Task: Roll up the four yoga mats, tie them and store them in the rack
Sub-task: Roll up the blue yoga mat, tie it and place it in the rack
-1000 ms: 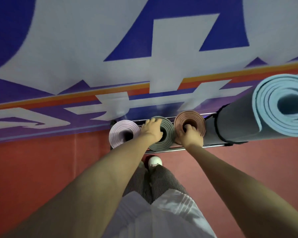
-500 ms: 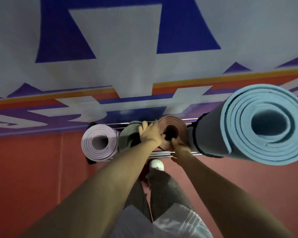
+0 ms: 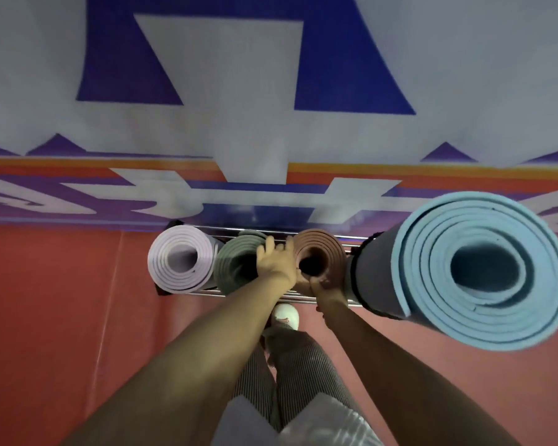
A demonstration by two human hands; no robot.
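Fingers (image 3: pixel 316 280) of the right hand (image 3: pixel 324 288) curl on the brown mat's (image 3: pixel 322 246) near rim, the roll upright at the rack's (image 3: pixel 351 243) middle, left hand (image 3: pixel 276 262) flat-fingered just beside it.

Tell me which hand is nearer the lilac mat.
Left. The left hand rests on the green mat, right beside the lilac mat; the right hand grips the brown mat at its near rim, one mat farther away.

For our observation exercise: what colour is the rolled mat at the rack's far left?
The rolled foam mat is pale lilac; head view.
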